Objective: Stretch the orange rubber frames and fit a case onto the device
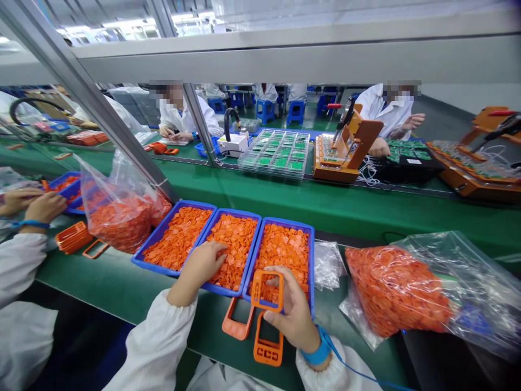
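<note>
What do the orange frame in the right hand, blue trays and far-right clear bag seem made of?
Orange frame: probably rigid plastic, smooth, with crisp cutouts. Blue trays: likely moulded plastic, slightly glossy, evenly coloured. Clear bag: apparently thin plastic film, shiny and creased, orange pieces showing through.

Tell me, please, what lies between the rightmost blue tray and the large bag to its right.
In the head view, crumpled clear plastic lies between the blue tray and the large bag.
</note>
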Demonstrator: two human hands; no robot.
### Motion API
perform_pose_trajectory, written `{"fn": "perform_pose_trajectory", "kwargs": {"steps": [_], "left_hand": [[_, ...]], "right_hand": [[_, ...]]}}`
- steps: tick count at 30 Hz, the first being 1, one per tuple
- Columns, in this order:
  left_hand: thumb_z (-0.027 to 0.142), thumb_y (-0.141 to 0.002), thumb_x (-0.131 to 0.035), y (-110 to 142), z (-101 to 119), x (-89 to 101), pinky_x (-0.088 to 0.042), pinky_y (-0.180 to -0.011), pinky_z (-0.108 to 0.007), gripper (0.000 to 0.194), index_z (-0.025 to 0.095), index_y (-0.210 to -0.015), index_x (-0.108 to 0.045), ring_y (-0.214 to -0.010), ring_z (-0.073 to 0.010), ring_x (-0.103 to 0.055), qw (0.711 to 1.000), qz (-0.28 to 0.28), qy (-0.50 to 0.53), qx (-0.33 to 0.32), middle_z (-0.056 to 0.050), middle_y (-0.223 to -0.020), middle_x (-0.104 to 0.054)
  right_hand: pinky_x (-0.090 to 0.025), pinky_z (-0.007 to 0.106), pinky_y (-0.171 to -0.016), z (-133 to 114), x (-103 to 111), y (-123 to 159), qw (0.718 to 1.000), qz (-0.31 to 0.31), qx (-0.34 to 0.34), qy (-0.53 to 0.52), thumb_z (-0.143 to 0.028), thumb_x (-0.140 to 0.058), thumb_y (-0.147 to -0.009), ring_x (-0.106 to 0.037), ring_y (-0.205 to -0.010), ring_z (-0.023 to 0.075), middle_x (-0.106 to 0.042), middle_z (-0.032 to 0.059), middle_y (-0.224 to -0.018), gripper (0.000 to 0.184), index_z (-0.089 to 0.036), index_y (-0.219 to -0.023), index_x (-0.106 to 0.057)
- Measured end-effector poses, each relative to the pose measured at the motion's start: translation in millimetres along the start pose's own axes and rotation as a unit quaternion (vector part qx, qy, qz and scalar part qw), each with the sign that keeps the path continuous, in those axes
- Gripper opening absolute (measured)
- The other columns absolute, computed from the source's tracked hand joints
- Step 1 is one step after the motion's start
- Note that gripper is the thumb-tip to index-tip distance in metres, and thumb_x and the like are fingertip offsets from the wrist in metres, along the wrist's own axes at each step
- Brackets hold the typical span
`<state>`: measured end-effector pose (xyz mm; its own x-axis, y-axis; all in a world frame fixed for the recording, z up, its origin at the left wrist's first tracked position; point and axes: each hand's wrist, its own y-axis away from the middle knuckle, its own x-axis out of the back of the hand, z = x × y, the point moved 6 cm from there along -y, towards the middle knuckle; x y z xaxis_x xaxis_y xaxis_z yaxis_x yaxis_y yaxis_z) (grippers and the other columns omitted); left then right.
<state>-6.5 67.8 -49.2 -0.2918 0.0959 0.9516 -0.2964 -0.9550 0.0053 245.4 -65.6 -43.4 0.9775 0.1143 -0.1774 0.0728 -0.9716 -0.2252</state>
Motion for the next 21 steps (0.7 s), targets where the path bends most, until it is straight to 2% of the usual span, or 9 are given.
{"fn": "perform_pose_trajectory", "kwargs": {"steps": [4,8,12,15,18,21], "left_hand": [[0.023,-0.091,-0.060,-1,3,-1.1,-0.055,-0.092,-0.037,0.025,0.024,-0.105,-0.081,-0.098,-0.0291,-0.076,1.000,-0.001,-0.001,-0.004,-0.010,-0.103,-0.083],[0.021,-0.093,-0.057,0,4,-0.3,-0.055,-0.091,-0.038,0.023,0.024,-0.101,-0.078,-0.099,-0.0298,-0.075,1.000,0.011,0.009,-0.015,-0.009,-0.103,-0.083],[0.022,-0.095,-0.053,4,4,6.7,-0.054,-0.091,-0.041,0.024,0.021,-0.112,-0.071,-0.098,-0.0300,-0.073,0.998,0.046,0.026,-0.016,-0.011,-0.102,-0.079],[0.024,-0.098,-0.051,11,8,15.2,-0.055,-0.086,-0.038,0.024,0.021,-0.119,-0.062,-0.094,-0.0274,-0.072,0.996,0.067,0.052,-0.017,-0.008,-0.098,-0.076],[0.029,-0.099,-0.053,22,20,24.1,-0.052,-0.076,-0.034,0.009,0.023,-0.102,-0.059,-0.083,-0.0250,-0.069,0.991,0.074,0.109,-0.026,-0.005,-0.089,-0.072],[0.028,-0.100,-0.054,34,39,31.0,-0.047,-0.074,-0.034,0.014,0.023,-0.088,-0.056,-0.078,-0.0238,-0.065,0.986,0.073,0.137,-0.060,-0.003,-0.082,-0.068]], "right_hand": [[-0.060,0.049,-0.105,-2,-1,-1,0.999,0.004,-0.004,-0.033,-0.053,-0.087,-0.081,-0.067,-0.128,0.0344,-0.062,0.0154,-0.146,0.076,-0.029,-0.146,-0.056],[-0.061,0.050,-0.104,-2,-2,-2,0.999,0.001,-0.002,-0.035,-0.055,-0.086,-0.082,-0.067,-0.129,0.0346,-0.061,0.0163,-0.147,0.076,-0.030,-0.147,-0.055],[-0.061,0.051,-0.105,-2,0,-1,1.000,0.004,0.000,-0.027,-0.057,-0.085,-0.082,-0.067,-0.130,0.0352,-0.062,0.0157,-0.148,0.077,-0.031,-0.147,-0.054],[-0.060,0.051,-0.107,-3,0,-2,1.000,0.004,0.000,-0.026,-0.057,-0.085,-0.082,-0.067,-0.130,0.0345,-0.063,0.0138,-0.148,0.076,-0.033,-0.147,-0.054],[-0.058,0.050,-0.109,-4,-1,-3,1.000,-0.001,0.006,-0.024,-0.056,-0.085,-0.082,-0.067,-0.131,0.0341,-0.063,0.0137,-0.147,0.076,-0.032,-0.147,-0.055],[-0.058,0.049,-0.109,-1,-2,-3,1.000,-0.016,0.013,0.005,-0.054,-0.086,-0.082,-0.066,-0.133,0.0351,-0.063,0.0151,-0.146,0.076,-0.029,-0.147,-0.056]]}}
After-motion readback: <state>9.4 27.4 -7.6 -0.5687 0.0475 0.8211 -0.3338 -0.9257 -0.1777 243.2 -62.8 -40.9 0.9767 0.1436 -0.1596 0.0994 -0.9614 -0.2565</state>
